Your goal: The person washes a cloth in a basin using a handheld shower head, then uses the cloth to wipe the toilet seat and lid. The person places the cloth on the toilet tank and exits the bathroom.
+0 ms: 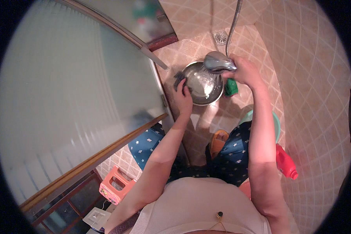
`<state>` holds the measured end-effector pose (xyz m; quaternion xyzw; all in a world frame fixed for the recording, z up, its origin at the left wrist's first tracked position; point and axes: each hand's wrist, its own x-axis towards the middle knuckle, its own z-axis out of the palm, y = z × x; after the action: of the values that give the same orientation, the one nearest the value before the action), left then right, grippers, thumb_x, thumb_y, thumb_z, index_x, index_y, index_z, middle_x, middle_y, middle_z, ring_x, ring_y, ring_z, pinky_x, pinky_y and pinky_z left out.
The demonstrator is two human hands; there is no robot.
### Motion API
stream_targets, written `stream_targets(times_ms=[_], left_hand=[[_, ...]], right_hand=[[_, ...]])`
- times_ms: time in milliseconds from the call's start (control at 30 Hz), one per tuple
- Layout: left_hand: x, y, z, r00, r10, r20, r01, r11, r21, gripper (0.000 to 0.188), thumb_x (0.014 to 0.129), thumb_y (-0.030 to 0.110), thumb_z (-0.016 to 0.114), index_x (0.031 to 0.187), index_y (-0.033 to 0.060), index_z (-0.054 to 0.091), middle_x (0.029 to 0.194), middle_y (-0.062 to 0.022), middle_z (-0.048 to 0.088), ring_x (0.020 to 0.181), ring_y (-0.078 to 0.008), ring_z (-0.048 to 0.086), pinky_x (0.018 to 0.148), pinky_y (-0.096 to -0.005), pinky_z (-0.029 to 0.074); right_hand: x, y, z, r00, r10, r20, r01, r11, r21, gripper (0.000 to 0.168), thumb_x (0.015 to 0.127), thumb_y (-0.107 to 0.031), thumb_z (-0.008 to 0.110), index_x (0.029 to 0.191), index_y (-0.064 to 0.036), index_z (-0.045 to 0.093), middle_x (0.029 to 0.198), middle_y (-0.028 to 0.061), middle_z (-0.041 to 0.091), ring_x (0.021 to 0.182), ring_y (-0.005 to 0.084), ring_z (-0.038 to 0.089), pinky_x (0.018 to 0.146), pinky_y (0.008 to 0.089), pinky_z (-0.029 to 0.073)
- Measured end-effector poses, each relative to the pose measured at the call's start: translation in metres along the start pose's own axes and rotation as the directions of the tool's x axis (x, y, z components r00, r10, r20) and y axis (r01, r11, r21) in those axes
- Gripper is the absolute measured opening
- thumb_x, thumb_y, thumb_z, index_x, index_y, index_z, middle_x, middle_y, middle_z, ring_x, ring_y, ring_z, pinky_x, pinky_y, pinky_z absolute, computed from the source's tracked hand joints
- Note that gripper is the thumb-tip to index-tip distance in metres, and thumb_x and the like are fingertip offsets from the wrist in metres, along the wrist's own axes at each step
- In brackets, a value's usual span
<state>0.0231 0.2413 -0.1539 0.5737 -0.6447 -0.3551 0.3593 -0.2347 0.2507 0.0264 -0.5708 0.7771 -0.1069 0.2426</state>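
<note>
My right hand [246, 71] is closed around a chrome shower head [219, 62], held over a round metal basin [203, 84] on the tiled floor. Water runs from it into the basin, whose inside is wet and shiny. At the basin's left rim, my left hand [183, 98] has its fingers curved over a dark grey cloth or scouring pad [180, 79]. A green packet or sponge [231, 87] lies on the tiles just right of the basin, below my right hand.
A frosted glass door [84, 76] stands at the left. A floor drain [221, 37] and a metal hose [235, 22] are beyond the basin. A pale green tub [276, 125] and a red plastic bottle [285, 162] are at the right. An orange stool [125, 182] stands lower left.
</note>
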Motion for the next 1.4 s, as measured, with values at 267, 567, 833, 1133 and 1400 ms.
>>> stream_targets(times_ms=[267, 567, 833, 1133, 1400], left_hand=[[0.034, 0.052, 0.008, 0.647, -0.427, 0.632, 0.75, 0.203, -0.63, 0.072, 0.089, 0.072, 0.042, 0.128, 0.0121, 0.049, 0.126, -0.0068, 0.052, 0.117, -0.0241, 0.052, 0.094, -0.0482, 0.05], [0.026, 0.047, -0.009, 0.41, -0.436, 0.801, 0.824, -0.201, -0.531, 0.065, 0.083, 0.06, 0.065, 0.127, 0.013, 0.051, 0.128, -0.0123, 0.057, 0.115, -0.0322, 0.055, 0.096, -0.0534, 0.046], [0.034, 0.077, -0.025, 0.54, -0.59, 0.601, 0.731, -0.025, -0.682, 0.055, 0.08, 0.043, 0.076, 0.121, 0.0164, 0.052, 0.101, -0.0019, 0.053, 0.101, -0.0242, 0.055, 0.092, -0.0537, 0.05], [0.006, 0.113, -0.024, 0.546, -0.506, 0.668, 0.838, 0.322, -0.441, 0.046, 0.091, 0.035, 0.066, 0.128, 0.0125, 0.048, 0.117, -0.0044, 0.056, 0.112, -0.0222, 0.054, 0.091, -0.0501, 0.051], [-0.012, 0.092, -0.02, 0.375, -0.54, 0.754, 0.926, 0.261, -0.273, 0.052, 0.094, 0.039, 0.059, 0.137, 0.0131, 0.045, 0.132, -0.0044, 0.053, 0.123, -0.0248, 0.05, 0.1, -0.0462, 0.044]], right_hand=[[0.012, -0.028, 0.03, 0.968, -0.168, 0.184, 0.127, 0.968, 0.214, 0.051, 0.083, -0.043, 0.069, 0.111, -0.003, 0.055, 0.096, 0.0238, 0.066, 0.092, 0.0398, 0.064, 0.08, 0.0446, 0.049], [0.0, -0.034, 0.089, 0.8, -0.439, 0.409, 0.339, 0.893, 0.296, 0.039, 0.089, -0.028, 0.063, 0.115, -0.002, 0.05, 0.107, 0.0275, 0.063, 0.1, 0.0424, 0.06, 0.084, 0.0441, 0.049], [0.033, 0.155, 0.058, 0.979, 0.074, 0.19, -0.092, 0.992, 0.09, 0.042, 0.092, -0.031, 0.06, 0.127, -0.009, 0.057, 0.105, 0.0204, 0.066, 0.099, 0.0376, 0.063, 0.089, 0.0445, 0.049], [-0.067, 0.214, 0.292, 0.978, -0.025, -0.206, 0.024, 1.0, -0.008, 0.046, 0.08, -0.016, 0.064, 0.125, -0.011, 0.055, 0.131, 0.0199, 0.049, 0.121, 0.0406, 0.047, 0.102, 0.0466, 0.04], [-0.041, 0.156, 0.177, 0.643, 0.322, -0.695, 0.173, 0.823, 0.541, 0.028, 0.077, 0.001, 0.046, 0.099, -0.006, 0.062, 0.096, 0.0172, 0.058, 0.098, 0.036, 0.058, 0.088, 0.0422, 0.046]])
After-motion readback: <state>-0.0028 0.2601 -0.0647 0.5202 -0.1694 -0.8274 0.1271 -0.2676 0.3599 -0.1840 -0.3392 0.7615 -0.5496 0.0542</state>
